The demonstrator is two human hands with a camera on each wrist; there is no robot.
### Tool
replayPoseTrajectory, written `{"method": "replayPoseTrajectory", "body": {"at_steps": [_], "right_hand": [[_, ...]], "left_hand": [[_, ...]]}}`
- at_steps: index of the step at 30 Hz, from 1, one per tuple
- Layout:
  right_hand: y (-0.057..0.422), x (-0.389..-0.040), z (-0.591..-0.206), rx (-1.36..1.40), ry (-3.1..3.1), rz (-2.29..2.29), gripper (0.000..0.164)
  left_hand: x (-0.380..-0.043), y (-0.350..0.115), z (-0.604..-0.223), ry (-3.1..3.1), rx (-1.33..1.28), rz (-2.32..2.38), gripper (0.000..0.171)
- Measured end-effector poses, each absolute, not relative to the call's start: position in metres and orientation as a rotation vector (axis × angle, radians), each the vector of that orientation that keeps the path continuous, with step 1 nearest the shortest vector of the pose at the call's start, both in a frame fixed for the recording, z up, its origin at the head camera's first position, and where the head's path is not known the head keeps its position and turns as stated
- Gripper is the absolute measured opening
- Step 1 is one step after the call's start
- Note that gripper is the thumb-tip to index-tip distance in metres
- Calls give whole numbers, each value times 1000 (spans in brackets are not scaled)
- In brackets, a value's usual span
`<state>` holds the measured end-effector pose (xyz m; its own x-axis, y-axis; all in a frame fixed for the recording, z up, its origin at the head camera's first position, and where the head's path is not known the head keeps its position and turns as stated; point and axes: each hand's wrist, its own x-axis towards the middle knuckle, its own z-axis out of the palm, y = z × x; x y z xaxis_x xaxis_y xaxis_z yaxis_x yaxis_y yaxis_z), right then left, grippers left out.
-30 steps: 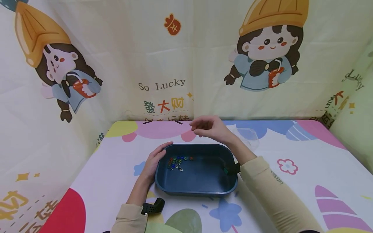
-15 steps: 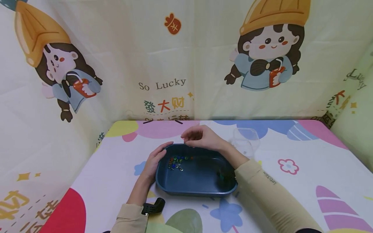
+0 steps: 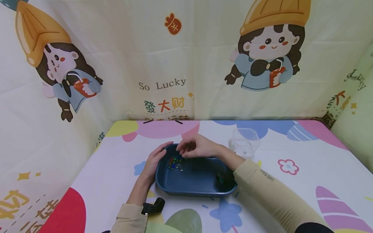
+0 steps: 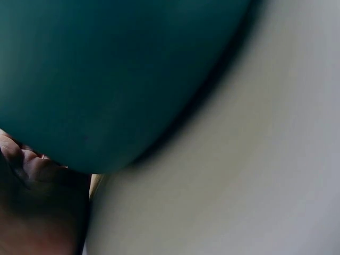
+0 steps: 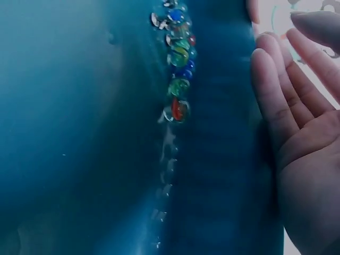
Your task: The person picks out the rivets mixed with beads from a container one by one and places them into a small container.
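Observation:
A dark blue tray point(image 3: 201, 178) with a raised rim stands on the table. In its far left part lie several glass marbles point(image 3: 173, 160) in blue, green and orange-red, with small shiny pieces point(image 3: 180, 169) beside them. My left hand point(image 3: 151, 163) holds the tray's left end, thumb at the rim and fingers along the outside. Over the far rim, my right hand point(image 3: 198, 147) reaches in above the marbles, fingers bent loosely. In the right wrist view, the fingers point(image 5: 273, 90) lie apart from the marbles point(image 5: 179, 87), and nothing shows between them. The tray fills most of the left wrist view.
Behind the tray, to the right, a clear plastic container point(image 3: 247, 136) sits on the table with something small and shiny near its bottom. The table point(image 3: 279, 197) has a colourful printed cover. A printed cloth point(image 3: 209, 64) hangs behind its far edge.
My right hand has come down and left, from beyond the tray's far rim to over the marbles. The left hand has stayed in place on the tray.

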<state>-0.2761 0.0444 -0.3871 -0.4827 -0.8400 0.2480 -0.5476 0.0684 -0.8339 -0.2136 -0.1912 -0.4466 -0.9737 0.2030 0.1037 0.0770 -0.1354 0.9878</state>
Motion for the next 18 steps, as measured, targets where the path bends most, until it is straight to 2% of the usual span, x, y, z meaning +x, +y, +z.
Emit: {"method": "replayPoseTrajectory", "body": {"at_steps": [18], "right_hand": [[33, -268, -400, -1438, 2140, -871, 23]], "left_hand": [[-213, -192, -447, 2032, 313, 2266, 44]]}}
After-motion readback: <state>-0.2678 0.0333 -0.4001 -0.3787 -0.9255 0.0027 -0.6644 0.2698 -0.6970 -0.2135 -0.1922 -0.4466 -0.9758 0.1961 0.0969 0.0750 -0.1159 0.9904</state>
